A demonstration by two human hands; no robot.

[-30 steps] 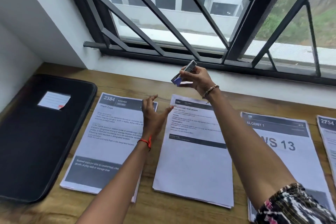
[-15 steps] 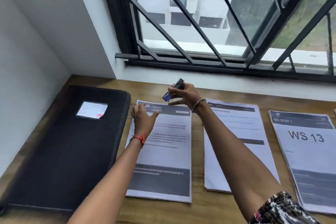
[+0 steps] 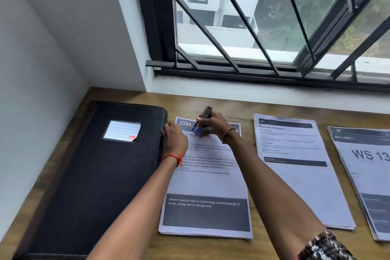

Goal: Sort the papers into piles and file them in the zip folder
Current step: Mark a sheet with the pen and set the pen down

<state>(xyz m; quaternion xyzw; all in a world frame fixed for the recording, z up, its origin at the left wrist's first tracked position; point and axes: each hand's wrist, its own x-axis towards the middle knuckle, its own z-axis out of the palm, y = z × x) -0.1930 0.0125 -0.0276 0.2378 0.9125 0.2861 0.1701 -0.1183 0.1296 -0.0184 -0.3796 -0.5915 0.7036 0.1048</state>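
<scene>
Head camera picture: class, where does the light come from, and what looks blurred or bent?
Head view: soft daylight through the barred window; small print on the 2384 pile is smeared; the wide lens tilts the WS 13 pile outward.

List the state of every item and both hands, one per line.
zip folder: closed, flat on desk.
2384 pile: stacked flat, unfiled.
middle pile: stacked flat, unfiled.
WS 13 pile: stacked flat, partly cropped.
stapler: held above 2384 pile's top.
right hand: grips stapler.
left hand: on 2384 pile's top-left corner; grip unclear.
</scene>
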